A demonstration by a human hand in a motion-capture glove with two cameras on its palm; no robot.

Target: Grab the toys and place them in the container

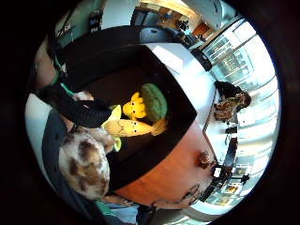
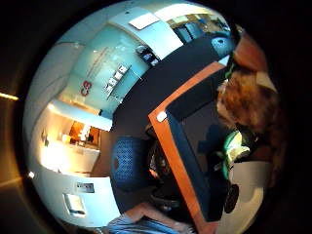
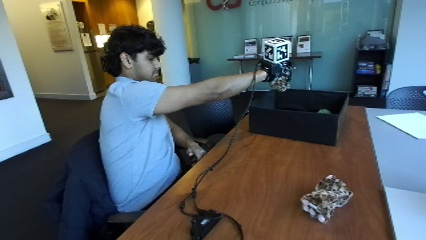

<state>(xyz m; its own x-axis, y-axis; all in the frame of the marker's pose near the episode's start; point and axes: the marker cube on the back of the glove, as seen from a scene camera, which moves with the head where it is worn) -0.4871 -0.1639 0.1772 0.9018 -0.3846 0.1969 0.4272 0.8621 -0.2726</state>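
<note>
In the outside view my gloved right hand [image 3: 273, 71] is raised over the near left corner of the black container [image 3: 293, 125]. It grips a brown spotted plush toy [image 3: 280, 83] that hangs just above the rim. The little finger side palm view looks down into the container [image 1: 117, 82]; the spotted toy [image 1: 84, 164] sits close to the palm with a gloved finger [image 1: 77, 110] beside it. A yellow plush toy [image 1: 133, 119] and a green round toy [image 1: 154, 101] lie on the container's floor. A second spotted toy [image 3: 326, 198] lies on the wooden table [image 3: 266, 170] near its front right.
A black cable runs from the hand down to a small black device [image 3: 203, 221] at the table's near edge. A white sheet [image 3: 406, 123] lies on the table to the right of the container. A blue chair [image 3: 407, 97] stands behind it.
</note>
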